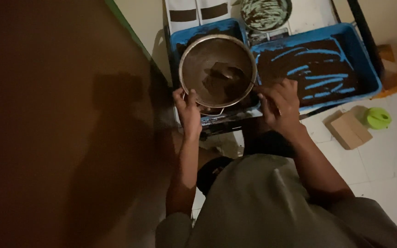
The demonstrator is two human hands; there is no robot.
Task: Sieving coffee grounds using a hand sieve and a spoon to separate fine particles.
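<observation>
Down at the middle of the view, the left hand (187,108) is clenched on the near-left rim of a round metal sieve (217,70), thumb over the edge, while the right hand (277,103) grips the rim on the near-right side with its fingers curled. Between them the sieve sits level over a blue plastic tray (184,39), and its mesh carries a dark brown powder heaped unevenly toward the middle. Just beside it to the right lies a second blue tray (366,69), its floor spread with the same dark powder and streaked with bare blue lines. Beyond the trays stands a round bowl (266,13) of pale green pieces. On the tiled floor to the right rest a small cardboard box (349,130) and a green lid (378,118).
</observation>
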